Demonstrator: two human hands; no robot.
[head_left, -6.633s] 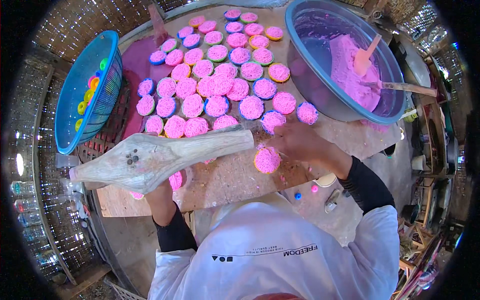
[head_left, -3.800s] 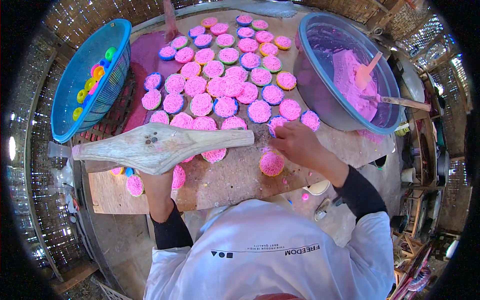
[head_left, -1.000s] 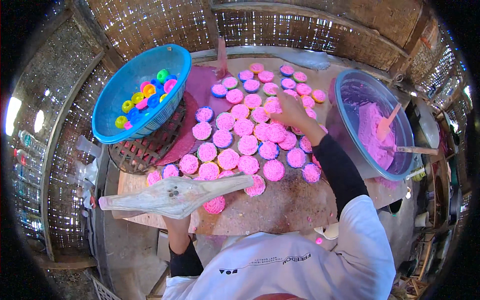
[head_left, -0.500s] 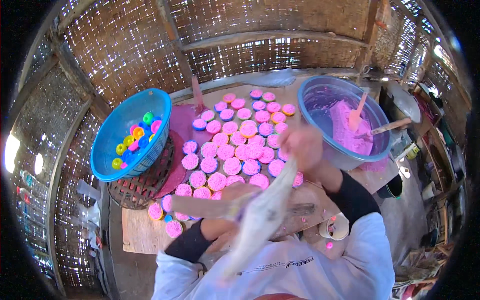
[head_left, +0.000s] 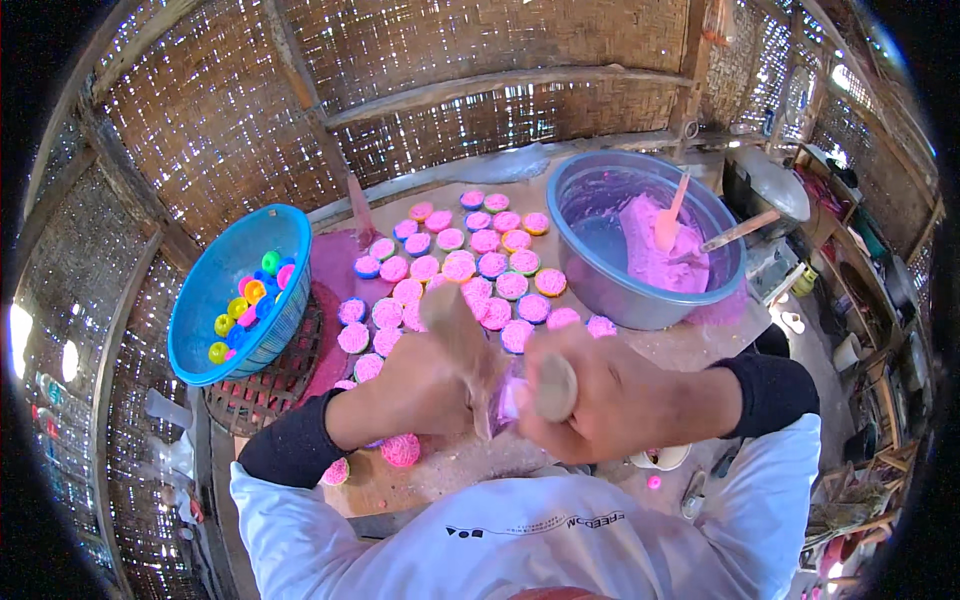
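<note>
Cups point(head_left: 511, 286) topped with pink strings cover much of the desk point(head_left: 470, 456), so a lot looks done. Pink dough point(head_left: 640, 240) is left in the big tub point(head_left: 600, 292), and bright plastic pieces point(head_left: 255, 293) sit in the blue basket point(head_left: 188, 325). The left hand point(head_left: 405, 385) and right hand point(head_left: 605, 395) have their fingers wrapped around a wooden tool point(head_left: 453, 322), near the shirt point(head_left: 550, 535). Its middle is blurry, and the arms hide some cups.

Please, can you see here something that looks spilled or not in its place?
Perhaps two things. A small pink ball lies on the floor, and some pink paste sits on the table outside the tub, so it may be spilled.
</note>
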